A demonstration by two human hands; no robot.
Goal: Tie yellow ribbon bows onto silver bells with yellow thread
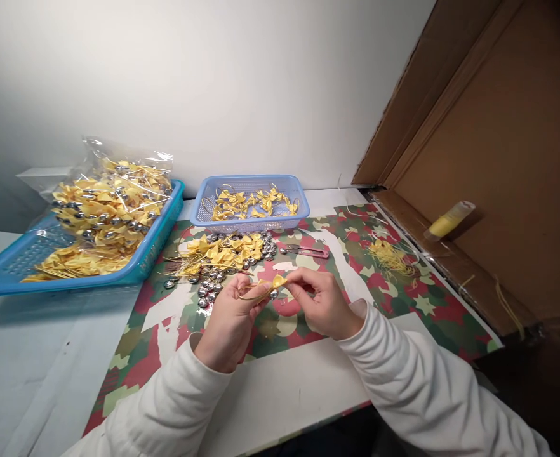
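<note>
Over the front of the camouflage-patterned sheet, my left hand [230,324] and my right hand [325,304] meet at a small yellow ribbon bow [279,281]. A loop of gold cord runs from the bow toward my left fingers, which are closed around its left side. The thumb and forefinger of my right hand pinch the bow's right end. Just below the bow is a round silver bell [273,294]; whether it is attached cannot be seen. Beyond my left hand lie a pile of yellow bows with gold cords [230,252] and several loose silver bells [206,293].
Pink-handled thread snips [313,252] lie beyond my hands. A blue basket [250,224] holds bows at the back. At left, a larger blue basket [132,274] carries a clear bag [113,197] of belled bows. Yellow thread scraps [392,257] and a cardboard wall [499,158] are at right.
</note>
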